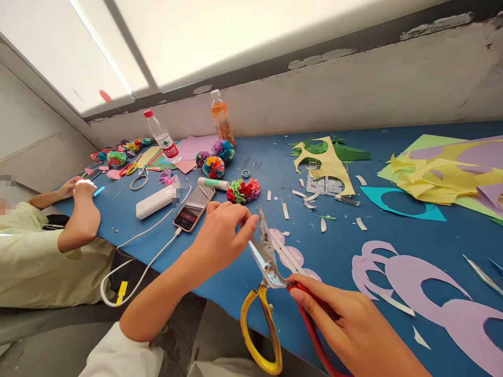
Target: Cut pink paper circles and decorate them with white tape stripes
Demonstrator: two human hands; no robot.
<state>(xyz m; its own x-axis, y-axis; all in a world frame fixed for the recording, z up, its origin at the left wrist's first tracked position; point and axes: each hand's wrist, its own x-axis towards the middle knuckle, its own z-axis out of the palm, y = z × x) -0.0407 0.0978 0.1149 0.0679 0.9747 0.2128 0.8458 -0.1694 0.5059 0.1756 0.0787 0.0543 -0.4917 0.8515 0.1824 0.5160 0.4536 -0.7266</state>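
Note:
My right hand is closed around the red handle of a pair of scissors, whose yellow handle hangs free below the table edge. The blades are parted and point away from me. My left hand pinches a lilac paper piece with round lobes, feeding its end between the blades. The paper lies partly on the blue table.
Lilac offcuts lie at the right, yellow and green sheets farther back. A phone, power bank, glue stick, paper flowers and two bottles stand at the left. A person's arms rest at the far left.

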